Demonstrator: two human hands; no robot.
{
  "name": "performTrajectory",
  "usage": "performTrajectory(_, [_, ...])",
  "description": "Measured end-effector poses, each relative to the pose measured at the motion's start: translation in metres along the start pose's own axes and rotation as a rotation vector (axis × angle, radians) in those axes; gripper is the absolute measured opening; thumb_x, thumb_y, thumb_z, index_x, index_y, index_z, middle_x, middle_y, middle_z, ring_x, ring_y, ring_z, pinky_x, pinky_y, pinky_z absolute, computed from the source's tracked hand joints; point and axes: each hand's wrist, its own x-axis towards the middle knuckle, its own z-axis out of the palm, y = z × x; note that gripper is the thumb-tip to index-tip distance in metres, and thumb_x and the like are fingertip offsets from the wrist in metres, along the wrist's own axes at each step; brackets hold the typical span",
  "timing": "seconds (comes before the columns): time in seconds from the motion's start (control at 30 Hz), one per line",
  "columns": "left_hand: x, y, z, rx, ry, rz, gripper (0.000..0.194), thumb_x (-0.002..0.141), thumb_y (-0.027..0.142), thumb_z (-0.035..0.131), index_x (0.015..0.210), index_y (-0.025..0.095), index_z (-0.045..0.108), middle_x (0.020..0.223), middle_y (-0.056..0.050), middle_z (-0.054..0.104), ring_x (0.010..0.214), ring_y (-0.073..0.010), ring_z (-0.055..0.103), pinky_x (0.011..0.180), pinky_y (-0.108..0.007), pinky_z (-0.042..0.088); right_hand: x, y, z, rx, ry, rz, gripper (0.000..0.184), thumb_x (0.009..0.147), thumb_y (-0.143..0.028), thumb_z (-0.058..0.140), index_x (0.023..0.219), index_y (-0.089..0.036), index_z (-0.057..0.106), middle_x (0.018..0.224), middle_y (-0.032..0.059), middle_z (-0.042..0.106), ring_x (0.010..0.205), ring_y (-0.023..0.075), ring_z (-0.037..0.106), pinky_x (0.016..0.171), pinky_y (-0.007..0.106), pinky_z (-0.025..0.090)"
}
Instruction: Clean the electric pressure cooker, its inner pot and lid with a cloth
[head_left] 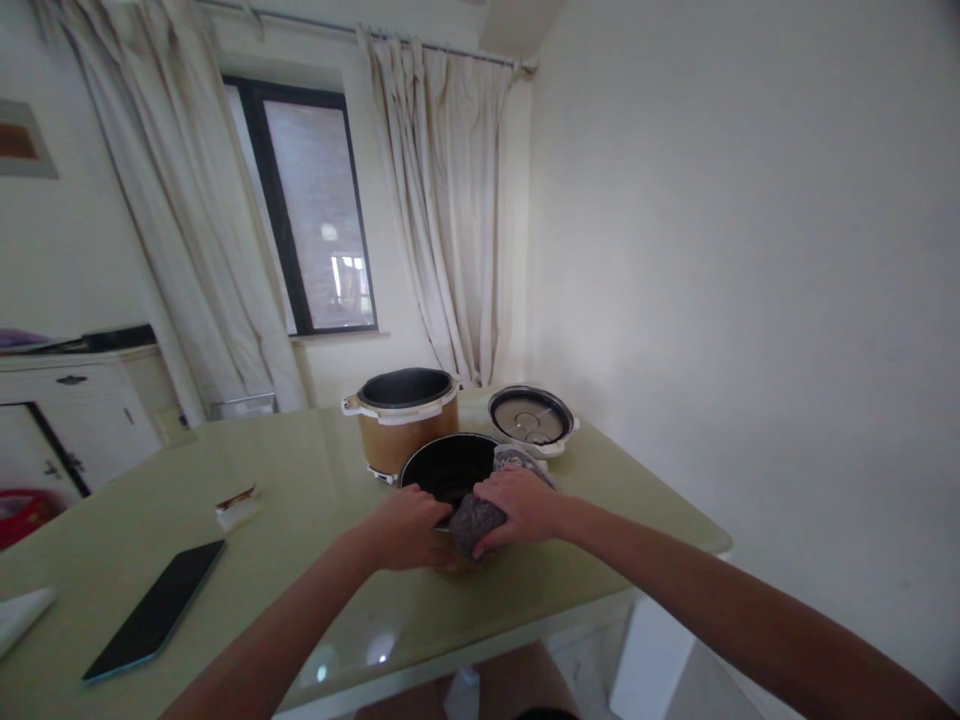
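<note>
A dark inner cooking pot (442, 462) sits near the table's front edge, tilted a little toward me. My left hand (411, 528) grips its near left rim, with fingers curled over the edge. In my right hand (521, 505) is a bunched grey cloth (477, 522), pressed against the pot's near right rim. Part of the cloth also shows behind the fingers. Behind the pot stands the golden-brown cooker body (409, 430) with its white collar. Its round lid (531, 418) lies upside down to the right.
On the green-topped table (315, 490) a dark tablet (156, 610) lies at left, with a small white packet (238, 508) beyond it. A white object (22, 615) is at the far left edge. A wall (750, 250) runs along the right.
</note>
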Motion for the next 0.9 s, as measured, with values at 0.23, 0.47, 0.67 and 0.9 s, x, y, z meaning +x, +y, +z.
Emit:
performTrajectory(0.23, [-0.002, 0.0, 0.009, -0.046, 0.038, -0.058, 0.041, 0.08, 0.062, 0.077, 0.092, 0.023, 0.078, 0.097, -0.009, 0.081, 0.098, -0.0319, 0.074, 0.081, -0.036, 0.05, 0.0, -0.004, 0.001, 0.045, 0.002, -0.022, 0.07, 0.082, -0.083, 0.067, 0.107, -0.018, 0.07, 0.1, 0.0113, 0.077, 0.094, 0.0296, 0.072, 0.086, 0.037, 0.046])
performTrajectory(0.47, [-0.001, -0.012, 0.007, -0.017, 0.046, -0.035, 0.05, 0.076, 0.069, 0.078, 0.097, 0.024, 0.079, 0.1, -0.01, 0.081, 0.102, -0.0328, 0.073, 0.088, -0.039, 0.05, -0.011, 0.036, -0.003, 0.141, 0.048, -0.102, 0.06, 0.082, -0.074, 0.075, 0.109, -0.021, 0.072, 0.105, 0.0078, 0.077, 0.103, 0.0281, 0.069, 0.095, 0.038, 0.044])
performTrajectory(0.67, [0.012, 0.011, 0.007, 0.0, -0.026, -0.064, 0.057, 0.072, 0.076, 0.074, 0.088, 0.021, 0.081, 0.094, -0.016, 0.082, 0.089, -0.0366, 0.077, 0.073, -0.039, 0.052, -0.002, -0.002, 0.001, 0.064, -0.022, 0.021, 0.066, 0.082, -0.082, 0.068, 0.102, -0.019, 0.073, 0.094, 0.01, 0.077, 0.089, 0.0279, 0.071, 0.082, 0.035, 0.045])
performTrajectory(0.9, [0.003, 0.008, 0.012, -0.003, 0.035, -0.065, 0.055, 0.079, 0.076, 0.068, 0.082, 0.022, 0.082, 0.088, -0.014, 0.082, 0.085, -0.0333, 0.078, 0.069, -0.035, 0.048, 0.003, 0.026, -0.025, 0.418, -0.135, -0.004, 0.049, 0.09, -0.069, 0.069, 0.103, -0.022, 0.074, 0.096, 0.0013, 0.077, 0.089, 0.0199, 0.069, 0.077, 0.027, 0.045])
